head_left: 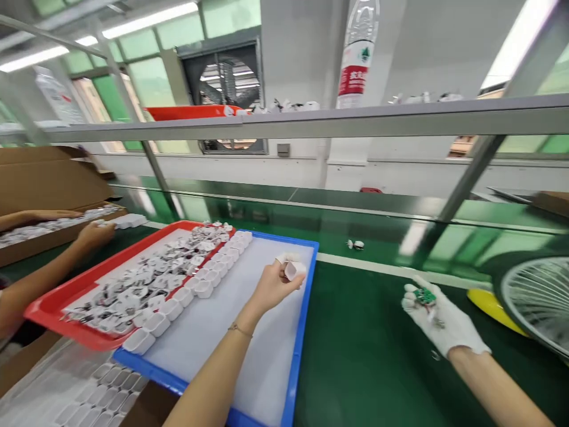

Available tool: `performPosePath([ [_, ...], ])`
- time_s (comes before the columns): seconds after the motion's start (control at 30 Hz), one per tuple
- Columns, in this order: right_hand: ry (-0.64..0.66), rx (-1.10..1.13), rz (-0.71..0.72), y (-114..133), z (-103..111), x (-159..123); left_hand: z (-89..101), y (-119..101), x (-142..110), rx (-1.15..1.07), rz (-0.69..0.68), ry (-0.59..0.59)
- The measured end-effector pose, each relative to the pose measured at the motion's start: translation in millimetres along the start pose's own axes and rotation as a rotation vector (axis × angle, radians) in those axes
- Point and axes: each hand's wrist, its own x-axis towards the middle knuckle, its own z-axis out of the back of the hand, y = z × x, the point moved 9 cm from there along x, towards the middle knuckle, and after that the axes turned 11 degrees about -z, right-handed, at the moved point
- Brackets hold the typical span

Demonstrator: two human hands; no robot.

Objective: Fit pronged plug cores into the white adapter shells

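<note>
My bare left hand (272,286) is above the right part of the blue tray (297,350), fingers closed round a small white plastic housing (293,271) whose open side faces me. Farther right, my right hand (448,326) wears a white glove and is turned palm up over the green bench. Held at its curled fingers is a small green circuit board (425,296) with pale parts hanging from it. A row of similar white housings (171,309) runs along the left side of the blue tray.
A red tray (53,323) heaped with small white wired parts adjoins the blue tray. At left, another person's hands (94,235) work by a cardboard box (44,178). Two small parts (355,244) lie on the bench. A fan (540,296) stands right; a shelf (284,124) crosses above.
</note>
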Motion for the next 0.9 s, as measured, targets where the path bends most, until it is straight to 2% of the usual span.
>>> performPosePath([
  [0.07,0.040,0.110,-0.144,-18,-9,-29,-25.5,0,5,-0.094,0.039,0.043],
  [0.17,0.131,0.223,-0.308,-37,-38,-59,-70.8,4,7,-0.219,0.124,0.113],
  [0.23,0.205,0.290,-0.332,-38,-61,-69,-96.6,12,1,-0.251,0.179,0.167],
  [0.3,0.270,0.345,-0.306,-34,-78,-73,-109.0,22,-11,-0.254,0.219,0.180],
  [0.37,0.330,0.357,-0.292,-32,-88,-76,-108.8,31,-21,-0.197,0.203,0.179],
  [0.53,0.466,0.242,-0.311,-37,-92,-80,-105.2,25,-31,0.171,-0.044,0.332],
  [0.63,0.516,0.140,-0.297,-39,-91,-80,-107.4,20,-28,0.190,-0.089,0.348],
  [0.73,0.572,0.118,-0.262,-38,-94,-83,-110.5,23,-26,0.178,-0.056,0.370],
  [0.9,0.578,0.045,-0.147,-27,-94,-87,-109.0,44,-29,-0.018,0.160,0.361],
])
